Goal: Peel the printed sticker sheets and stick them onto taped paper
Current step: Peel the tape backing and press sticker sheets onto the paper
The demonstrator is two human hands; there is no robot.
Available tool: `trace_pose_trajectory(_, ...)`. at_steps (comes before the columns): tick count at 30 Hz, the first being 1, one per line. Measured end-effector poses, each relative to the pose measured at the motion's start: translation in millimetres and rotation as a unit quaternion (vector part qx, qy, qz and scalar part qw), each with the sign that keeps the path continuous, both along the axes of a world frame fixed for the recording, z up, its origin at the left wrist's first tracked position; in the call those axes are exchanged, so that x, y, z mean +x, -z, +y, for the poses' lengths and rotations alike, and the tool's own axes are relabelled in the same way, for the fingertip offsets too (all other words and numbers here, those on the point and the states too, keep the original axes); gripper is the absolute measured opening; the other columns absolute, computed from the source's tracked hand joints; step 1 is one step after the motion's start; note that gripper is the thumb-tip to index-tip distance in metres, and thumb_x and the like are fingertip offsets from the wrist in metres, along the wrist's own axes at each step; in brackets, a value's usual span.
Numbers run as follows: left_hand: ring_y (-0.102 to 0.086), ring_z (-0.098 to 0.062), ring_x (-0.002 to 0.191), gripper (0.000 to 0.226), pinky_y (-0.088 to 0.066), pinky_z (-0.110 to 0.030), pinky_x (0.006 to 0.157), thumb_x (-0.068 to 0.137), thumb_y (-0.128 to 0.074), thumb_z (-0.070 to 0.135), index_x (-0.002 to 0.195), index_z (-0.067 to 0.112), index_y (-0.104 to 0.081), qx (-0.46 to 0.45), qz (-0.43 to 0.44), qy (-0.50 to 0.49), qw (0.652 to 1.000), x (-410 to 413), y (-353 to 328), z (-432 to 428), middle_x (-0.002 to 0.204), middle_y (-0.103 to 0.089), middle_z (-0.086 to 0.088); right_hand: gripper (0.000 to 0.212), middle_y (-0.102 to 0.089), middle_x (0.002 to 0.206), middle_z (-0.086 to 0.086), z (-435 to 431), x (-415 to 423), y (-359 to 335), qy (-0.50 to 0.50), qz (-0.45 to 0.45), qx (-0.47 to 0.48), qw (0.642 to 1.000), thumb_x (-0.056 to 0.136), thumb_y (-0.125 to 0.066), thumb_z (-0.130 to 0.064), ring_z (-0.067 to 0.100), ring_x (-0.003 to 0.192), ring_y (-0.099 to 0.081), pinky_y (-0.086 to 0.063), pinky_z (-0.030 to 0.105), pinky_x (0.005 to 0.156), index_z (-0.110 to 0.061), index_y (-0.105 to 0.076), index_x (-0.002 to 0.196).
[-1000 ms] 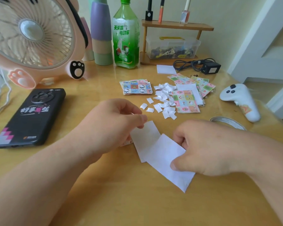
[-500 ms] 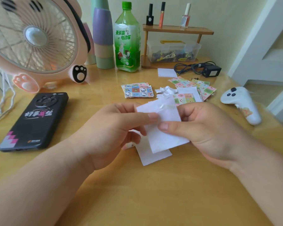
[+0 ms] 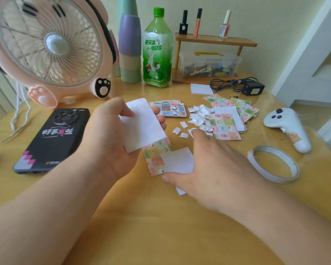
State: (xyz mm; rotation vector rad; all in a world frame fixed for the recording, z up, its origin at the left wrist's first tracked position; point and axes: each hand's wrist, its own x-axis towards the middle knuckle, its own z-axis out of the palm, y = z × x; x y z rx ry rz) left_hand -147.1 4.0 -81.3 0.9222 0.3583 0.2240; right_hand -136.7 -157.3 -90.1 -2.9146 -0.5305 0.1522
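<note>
My left hand (image 3: 111, 142) holds a white paper rectangle (image 3: 141, 127) raised off the table, thumb on its front and fingers behind. Below it a printed sticker sheet (image 3: 156, 155) lies on the table, partly covered by another white paper (image 3: 180, 161). My right hand (image 3: 208, 165) lies palm down over that white paper with fingers spread, blurred by motion. More printed sticker sheets lie behind: one stack (image 3: 170, 109) at the centre and a bigger pile (image 3: 225, 123) to the right. A heap of white backing scraps (image 3: 197, 119) sits between them.
A tape roll (image 3: 273, 163) lies at the right, a white controller (image 3: 289, 127) behind it. A black phone (image 3: 54, 138) lies at the left, in front of a pink fan (image 3: 46, 46). Green bottle (image 3: 157, 50), stacked cups (image 3: 129, 43), a wooden shelf (image 3: 214, 43) and a charger (image 3: 252, 88) stand at the back.
Both hands lifted the white paper together; now the left hand alone holds it, and the right hand has dropped onto the paper on the table. The printed sheet beneath is uncovered.
</note>
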Motion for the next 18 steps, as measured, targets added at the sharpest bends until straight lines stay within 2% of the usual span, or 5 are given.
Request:
trace_pose_trajectory(2,-0.076,-0.033,0.079,0.036,-0.063,-0.039,0.065,0.087,-0.034,0.006,0.102,-0.008,-0.063,-0.002,0.010,0.003,1.000,-0.4,0.7,-0.6,0.091,-0.077,-0.018,0.071,-0.054,0.106,-0.009,-3.9,3.0,-8.3,0.018,0.048,-0.008,0.999,0.072,-0.067,-0.078,0.015,0.095,-0.054,-0.038,0.030,0.062,-0.025,-0.040,0.111)
trace_pose_trajectory(4,-0.076,-0.031,0.077,0.032,-0.063,-0.039,0.067,0.088,-0.036,0.005,0.095,-0.007,-0.065,-0.002,0.021,0.008,1.000,-1.0,0.6,-1.8,0.084,-0.077,-0.016,0.071,-0.054,0.097,-0.010,-10.7,8.4,-12.9,0.029,0.084,-0.027,0.996,0.069,-0.071,-0.077,0.012,0.086,-0.055,-0.048,0.031,0.067,-0.023,-0.044,0.107)
trace_pose_trajectory(7,-0.075,-0.030,0.070,0.025,-0.064,-0.038,0.065,0.089,-0.041,0.004,0.095,-0.004,-0.064,0.003,0.045,0.012,0.999,-1.3,0.9,-4.0,0.077,-0.076,-0.014,0.073,-0.060,0.100,-0.010,-20.7,15.1,-14.5,0.039,0.123,-0.036,0.991,0.061,-0.077,-0.075,0.012,0.090,-0.061,-0.056,0.038,0.083,-0.028,-0.051,0.110)
trace_pose_trajectory(14,-0.073,-0.030,0.066,0.030,-0.062,-0.039,0.062,0.088,-0.049,0.004,0.115,0.000,-0.062,0.045,0.074,0.068,0.994,0.1,8.2,-7.3,0.085,-0.076,-0.016,0.065,-0.067,0.102,-0.001,-29.4,15.9,-17.2,0.038,0.131,-0.024,0.990,0.058,-0.083,-0.069,0.020,0.092,-0.067,-0.058,0.044,0.083,-0.024,-0.061,0.100)
trace_pose_trajectory(18,-0.075,-0.030,0.070,0.029,-0.061,-0.040,0.057,0.089,-0.049,0.004,0.114,0.001,-0.062,0.053,0.088,0.085,0.991,0.7,11.1,-7.9,0.086,-0.077,-0.016,0.059,-0.059,0.099,-0.015,-35.0,15.9,-16.8,0.026,0.140,0.007,0.990,0.057,-0.084,-0.065,0.009,0.087,-0.062,-0.057,0.039,0.078,-0.036,-0.050,0.096)
